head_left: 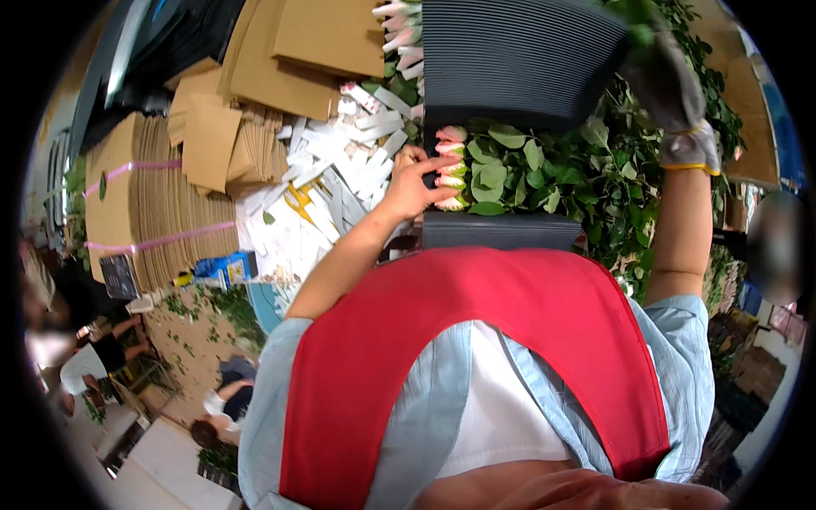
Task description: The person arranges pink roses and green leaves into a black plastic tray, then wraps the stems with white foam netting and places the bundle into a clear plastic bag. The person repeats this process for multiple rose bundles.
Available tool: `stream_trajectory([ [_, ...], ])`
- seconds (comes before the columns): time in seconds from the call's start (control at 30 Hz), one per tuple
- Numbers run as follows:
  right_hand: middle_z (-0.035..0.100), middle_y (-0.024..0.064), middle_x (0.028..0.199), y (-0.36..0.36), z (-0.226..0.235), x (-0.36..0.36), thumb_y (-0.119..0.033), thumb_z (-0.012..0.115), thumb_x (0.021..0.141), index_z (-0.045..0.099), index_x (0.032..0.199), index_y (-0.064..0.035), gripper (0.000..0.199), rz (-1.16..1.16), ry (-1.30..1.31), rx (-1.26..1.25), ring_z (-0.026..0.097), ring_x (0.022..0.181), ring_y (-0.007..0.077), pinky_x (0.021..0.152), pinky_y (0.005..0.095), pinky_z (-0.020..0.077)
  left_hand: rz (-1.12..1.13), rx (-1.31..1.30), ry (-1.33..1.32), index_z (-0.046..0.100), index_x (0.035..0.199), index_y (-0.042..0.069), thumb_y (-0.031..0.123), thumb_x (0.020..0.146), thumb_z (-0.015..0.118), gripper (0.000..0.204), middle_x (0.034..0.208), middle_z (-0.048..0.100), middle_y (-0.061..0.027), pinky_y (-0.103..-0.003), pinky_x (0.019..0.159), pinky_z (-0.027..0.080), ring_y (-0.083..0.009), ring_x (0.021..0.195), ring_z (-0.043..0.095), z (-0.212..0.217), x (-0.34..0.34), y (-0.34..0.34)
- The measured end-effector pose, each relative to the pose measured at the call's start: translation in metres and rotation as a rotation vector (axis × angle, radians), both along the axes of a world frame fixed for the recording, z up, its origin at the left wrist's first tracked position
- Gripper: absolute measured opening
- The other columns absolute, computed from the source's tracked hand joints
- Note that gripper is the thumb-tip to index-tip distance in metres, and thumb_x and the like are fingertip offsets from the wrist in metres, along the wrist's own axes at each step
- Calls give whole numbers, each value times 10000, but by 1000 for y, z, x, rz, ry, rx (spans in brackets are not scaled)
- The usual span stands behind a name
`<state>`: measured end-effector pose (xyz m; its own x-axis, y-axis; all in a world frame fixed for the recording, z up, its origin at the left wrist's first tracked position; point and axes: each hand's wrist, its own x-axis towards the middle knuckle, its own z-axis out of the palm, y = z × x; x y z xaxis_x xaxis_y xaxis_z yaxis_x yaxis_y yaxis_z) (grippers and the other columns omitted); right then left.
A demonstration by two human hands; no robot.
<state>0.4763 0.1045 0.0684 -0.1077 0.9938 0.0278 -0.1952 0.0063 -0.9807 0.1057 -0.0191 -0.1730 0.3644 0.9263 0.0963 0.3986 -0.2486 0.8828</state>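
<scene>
Pink and pale-green roses [452, 168] lie side by side in a row, heads to the left and leafy stems [544, 174] to the right. My bare left hand [415, 181] rests against their heads, its fingers stretched out and apart. Far right, my right hand [667, 85], in a grey glove with a yellow cuff, is raised over the leaves and smeared by motion. Blurred green leaves [642, 25] show at its fingers; whether it grips them is unclear. Dark ridged sheets [518, 59] lie beyond the roses, and another dark sheet [501, 231] lies nearer me.
Left of the roses are scattered white strips [361, 140] and yellow-handled scissors [299, 202]. Farther left stand cardboard stacks [144, 178] tied with pink bands and a blue box [234, 268]. Other people [225, 399] are at the lower left.
</scene>
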Motion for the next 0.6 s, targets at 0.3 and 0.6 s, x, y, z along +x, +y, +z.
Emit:
stream_trajectory([
  [0.3, 662, 94, 1164, -51, 47, -111, -266, 580, 959, 608, 1196, -52, 320, 690, -960, 376, 617, 969, 138, 880, 295, 467, 57, -85, 30, 753, 1113, 245, 348, 578, 884, 560, 1042, 497, -97, -388, 947, 398, -292, 1041, 452, -8, -4, 1],
  [0.6, 703, 156, 997, -6, 17, -34, -228, 603, 910, 662, 1100, -2, 301, 6, -1345, 17, 663, 946, 209, 851, 338, 520, 38, 60, 70, 770, 990, 216, 303, 568, 864, 441, 1004, 457, -81, -366, 880, 405, -295, 970, 434, -29, 1, 4],
])
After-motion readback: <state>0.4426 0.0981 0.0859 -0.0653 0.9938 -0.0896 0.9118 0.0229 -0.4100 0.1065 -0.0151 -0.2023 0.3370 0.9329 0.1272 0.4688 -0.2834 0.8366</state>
